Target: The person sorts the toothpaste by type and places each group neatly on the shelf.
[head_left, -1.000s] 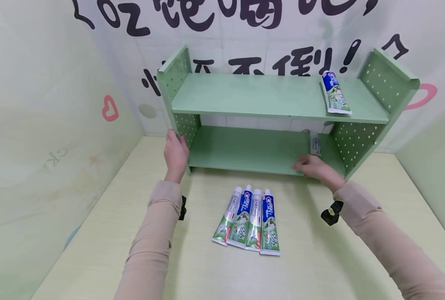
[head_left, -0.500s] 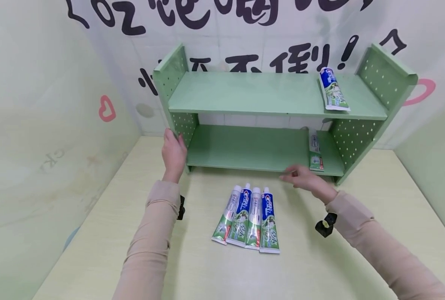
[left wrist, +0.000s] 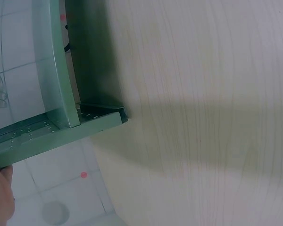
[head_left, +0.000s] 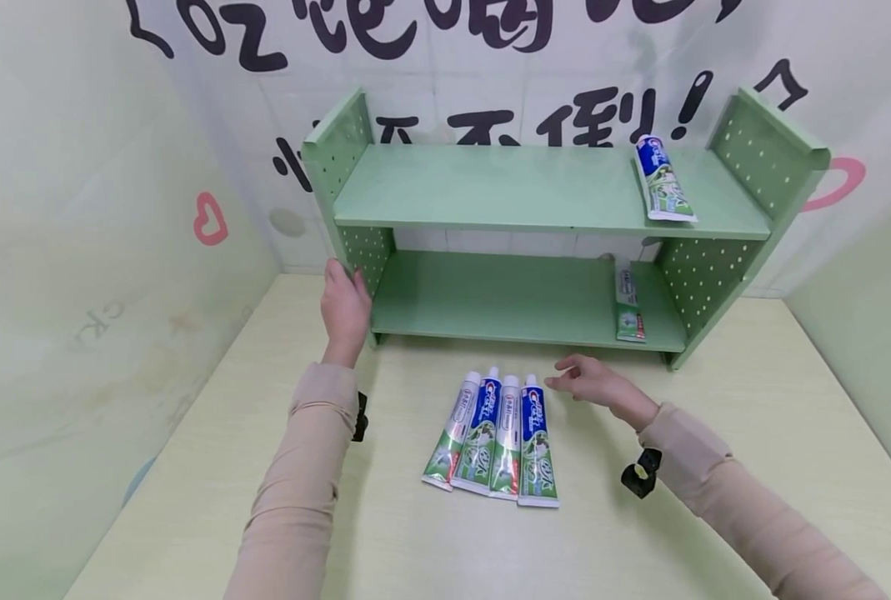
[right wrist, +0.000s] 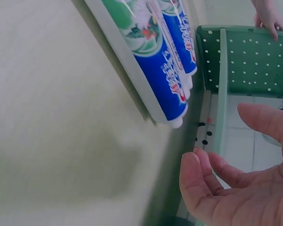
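My left hand (head_left: 345, 315) grips the front edge of the left side panel of a green two-tier shelf (head_left: 453, 292). My right hand (head_left: 595, 385) holds nothing; thumb and fingers are spread apart beside the cap of the rightmost blue-and-green toothpaste tube (head_left: 538, 446). To its left lie a silver-and-green toothpaste tube (head_left: 507, 437), another blue one (head_left: 481, 433) and another silver one (head_left: 454, 432), caps toward the shelf. On the lower tier, at the right, lies a silver-and-green tube (head_left: 628, 304). A blue-and-green tube (head_left: 663, 179) lies on the upper tier, right of centre.
The shelf stands on a pale wood-grain table (head_left: 265, 500) against a lettered back wall (head_left: 430, 75). Its perforated right panel (head_left: 715, 283) rises beyond my right hand. Walls close in the table at left and right.
My right hand has drawn back from the lower tier toward the row of tubes, leaving the silver-and-green tube lying there in full view. The left hand keeps its grip on the panel.
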A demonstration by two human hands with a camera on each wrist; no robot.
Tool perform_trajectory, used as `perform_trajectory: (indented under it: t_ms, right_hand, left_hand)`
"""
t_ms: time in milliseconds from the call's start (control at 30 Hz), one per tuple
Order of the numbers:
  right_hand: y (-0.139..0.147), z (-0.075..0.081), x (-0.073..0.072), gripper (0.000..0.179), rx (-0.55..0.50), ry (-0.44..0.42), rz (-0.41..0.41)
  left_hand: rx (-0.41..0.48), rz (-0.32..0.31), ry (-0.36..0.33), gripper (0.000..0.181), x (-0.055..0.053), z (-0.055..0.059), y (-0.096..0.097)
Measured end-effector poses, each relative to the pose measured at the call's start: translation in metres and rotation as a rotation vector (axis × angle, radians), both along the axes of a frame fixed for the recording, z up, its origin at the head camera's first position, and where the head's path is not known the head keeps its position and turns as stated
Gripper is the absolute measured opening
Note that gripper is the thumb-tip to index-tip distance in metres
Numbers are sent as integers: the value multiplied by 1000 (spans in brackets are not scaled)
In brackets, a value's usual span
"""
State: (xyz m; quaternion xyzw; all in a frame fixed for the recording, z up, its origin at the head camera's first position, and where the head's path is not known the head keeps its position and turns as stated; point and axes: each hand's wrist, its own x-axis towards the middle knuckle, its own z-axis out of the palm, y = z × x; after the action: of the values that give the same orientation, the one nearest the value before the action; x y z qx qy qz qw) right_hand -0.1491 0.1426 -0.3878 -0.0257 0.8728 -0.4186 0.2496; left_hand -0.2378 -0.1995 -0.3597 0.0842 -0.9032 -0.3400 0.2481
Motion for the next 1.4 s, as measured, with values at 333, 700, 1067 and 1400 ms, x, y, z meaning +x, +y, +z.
perform_trajectory:
  t_ms: [333,700,1067,1400]
  right_hand:
    - [-8,-13,10,53,-25,-4,-15]
    - [-14,-24,24,53,-39,-59,-30]
    - [-20,-35,32,53,-28,-53,-40]
    - [-34,-43,44,65,-62,-54,-92]
  left_hand:
    - [2,0,-8,31,2,1,0]
    - [-2,1,-8,31,3,2,1]
    - [-4,-2,-9,31,2,2,-1]
    - [-4,6,-8,30,3,2,0]
